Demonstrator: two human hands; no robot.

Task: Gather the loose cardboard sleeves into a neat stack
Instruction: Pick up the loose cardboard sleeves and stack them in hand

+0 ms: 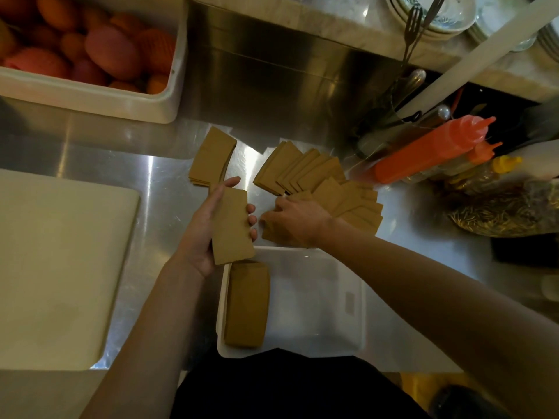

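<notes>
Sleeves of brown cardboard (246, 303) lie stacked at the left wall of the clear plastic tub (351, 300). Left hand (208, 225) grips a brown sleeve bundle (231, 226); right hand (295, 220) presses flat, fingers spread, on fanned brown sleeves (317, 179) at the tub's far rim.

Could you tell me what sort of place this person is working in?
Probably a café or restaurant prep counter: a stainless steel counter, squeeze sauce bottles, stacked plates with forks, and a tub of fruit beside brown cardboard sleeves.

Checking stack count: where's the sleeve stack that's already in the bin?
In the head view, the stack lies along the left wall of the white bin at bottom centre, just below the left hand.
</notes>
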